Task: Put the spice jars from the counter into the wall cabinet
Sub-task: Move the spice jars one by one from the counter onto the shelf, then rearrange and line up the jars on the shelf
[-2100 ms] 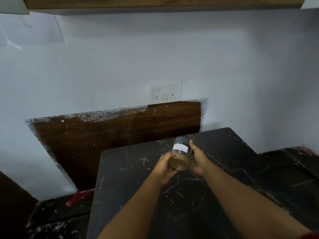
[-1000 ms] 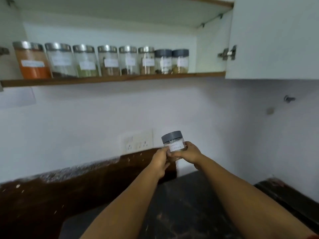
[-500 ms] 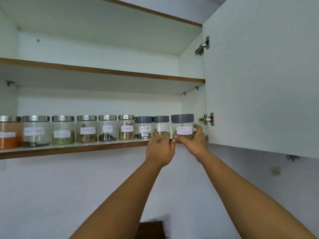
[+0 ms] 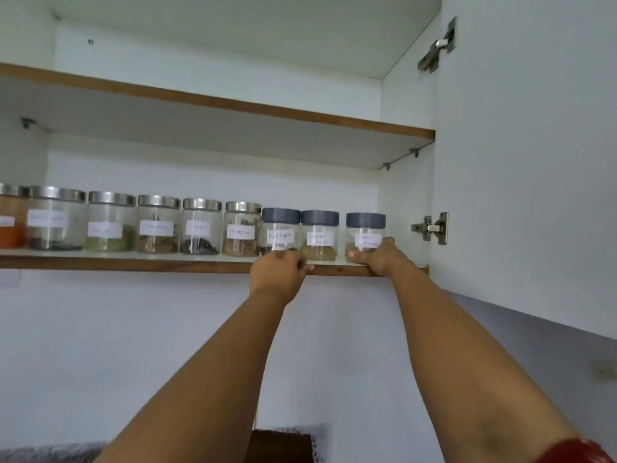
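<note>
A clear spice jar with a grey lid and white label (image 4: 365,233) stands on the lower shelf (image 4: 133,264) of the wall cabinet, at the right end of a row of jars. My right hand (image 4: 380,257) wraps its lower right side, thumb at the base. My left hand (image 4: 278,270) is curled loosely at the shelf's front edge, below the black pepper jar (image 4: 280,230), holding nothing. Another grey-lidded jar (image 4: 320,233) stands between the two.
Several steel-lidded jars (image 4: 157,223) fill the shelf to the left. The open cabinet door (image 4: 534,145) with its hinges (image 4: 432,227) hangs at the right. The upper shelf (image 4: 217,101) runs above. A white wall lies below.
The jar went from mid-air in front of the shelf onto the shelf at the row's right end. My left hand came off it and dropped to the shelf edge.
</note>
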### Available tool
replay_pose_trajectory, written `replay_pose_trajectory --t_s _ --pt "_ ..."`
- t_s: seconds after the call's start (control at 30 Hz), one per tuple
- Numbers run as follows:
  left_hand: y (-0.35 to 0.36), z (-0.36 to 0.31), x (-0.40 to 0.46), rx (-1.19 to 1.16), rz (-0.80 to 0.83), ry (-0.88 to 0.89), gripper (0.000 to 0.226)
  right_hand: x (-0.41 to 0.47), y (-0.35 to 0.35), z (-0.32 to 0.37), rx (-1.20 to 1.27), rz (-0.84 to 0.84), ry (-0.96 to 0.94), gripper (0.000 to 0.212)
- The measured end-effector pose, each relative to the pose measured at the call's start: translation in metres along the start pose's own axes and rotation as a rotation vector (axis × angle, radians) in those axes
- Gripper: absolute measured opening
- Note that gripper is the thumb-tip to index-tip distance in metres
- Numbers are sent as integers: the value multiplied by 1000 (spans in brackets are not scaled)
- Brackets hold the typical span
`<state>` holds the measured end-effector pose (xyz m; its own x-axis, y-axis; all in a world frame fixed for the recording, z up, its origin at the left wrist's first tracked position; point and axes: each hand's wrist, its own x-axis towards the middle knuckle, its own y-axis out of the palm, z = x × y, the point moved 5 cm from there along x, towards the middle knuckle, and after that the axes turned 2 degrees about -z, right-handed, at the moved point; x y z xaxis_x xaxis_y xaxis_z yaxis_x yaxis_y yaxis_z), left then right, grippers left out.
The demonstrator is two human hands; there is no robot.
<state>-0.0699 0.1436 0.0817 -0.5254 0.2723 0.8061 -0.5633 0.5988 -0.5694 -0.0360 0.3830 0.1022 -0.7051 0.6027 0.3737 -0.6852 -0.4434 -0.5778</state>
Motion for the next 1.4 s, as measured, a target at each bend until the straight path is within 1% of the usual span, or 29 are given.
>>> replay_pose_trajectory --t_s 0.1,0.2,0.43,0.53,0.63,0.73,0.8,0.87,0.97,1.03,1.13,1.2,1.27,1.3,1.4 --pt "0 -2 0 7 2 -4 33 12 3 1 -73 76 51 115" --pt "3 0 0 -2 -17 -7 33 20 6 0 -190 116 64 115" --pt "3 -6 -2 19 -45 -10 33 17 7 -2 -223 100 66 109" --pt "5 -6 -4 27 -47 -19 33 13 6 -2 -279 80 76 111" --pt "4 -6 -3 1 -27 -10 33 5 5 -4 -297 20 66 113" --pt "-1 -4 3 -2 47 -21 33 0 6 -4 -346 -118 -23 102" --pt "-3 -4 5 24 115 -10 32 -5 4 -6 -331 -133 -35 98" --pt "-1 -8 -1 79 189 45 34 -9 3 -9 -304 -120 -36 95" --pt "-4 -6 -11 110 295 98 51 -20 2 -12 -318 -120 -90 88" --pt "-12 -1 -17 106 325 104 59 -25 2 -14 -313 -165 -112 88" --pt "-31 8 -29 126 321 109 59 -34 9 -18 -210 -258 -60 91" --pt "-43 24 -40 156 312 111 59 -49 20 -8 -49 -409 -26 87" --pt "-61 48 -48 203 271 129 61 -72 37 24 45 -576 -118 80" --pt "-70 60 -50 206 250 129 61 -83 46 44 56 -600 -190 77" --pt "-103 110 -56 176 213 59 59 -110 88 115 56 -527 -401 72"
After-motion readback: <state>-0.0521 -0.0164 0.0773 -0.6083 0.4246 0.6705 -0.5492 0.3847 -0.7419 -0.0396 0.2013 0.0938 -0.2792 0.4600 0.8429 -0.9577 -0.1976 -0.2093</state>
